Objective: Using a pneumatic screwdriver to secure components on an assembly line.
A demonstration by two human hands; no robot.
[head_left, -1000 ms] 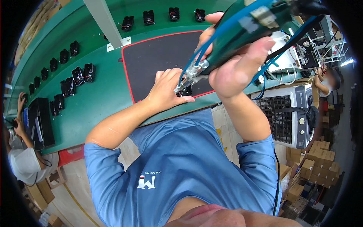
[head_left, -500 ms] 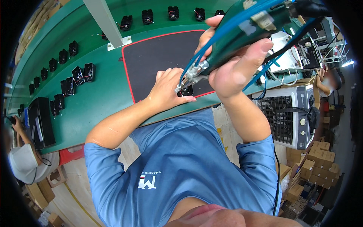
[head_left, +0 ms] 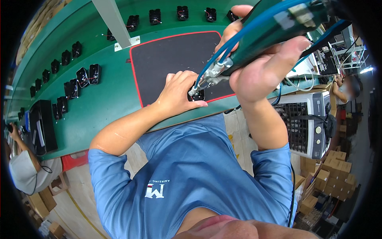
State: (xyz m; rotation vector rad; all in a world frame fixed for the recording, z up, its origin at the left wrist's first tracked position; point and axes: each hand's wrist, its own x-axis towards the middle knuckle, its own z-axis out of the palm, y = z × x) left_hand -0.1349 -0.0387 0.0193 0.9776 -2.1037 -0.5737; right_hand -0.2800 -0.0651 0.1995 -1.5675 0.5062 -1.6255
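Note:
My right hand (head_left: 258,77) is closed around a dark green power screwdriver (head_left: 260,42) with blue hoses and a metal nose. The tool slants down to the left, and its tip is at a small black plastic housing (head_left: 199,95) by the mat's near edge. Whether a screw sits at the tip cannot be made out. Against the left side of that housing, my left hand (head_left: 175,91) holds it, with the thumb along the near side and the fingers partly hiding it.
A black mat (head_left: 159,65) with a red border lies on the green workbench (head_left: 109,95). Several similar housings (head_left: 94,73) stand left and along the back. A white post (head_left: 112,22) rises behind the mat. Right are an air cooler (head_left: 304,119) and cartons (head_left: 336,171); people sit at both sides.
My right hand and the screwdriver have shifted to the right, and the tip now lies over the housing's interior. My left hand has stayed nearly still.

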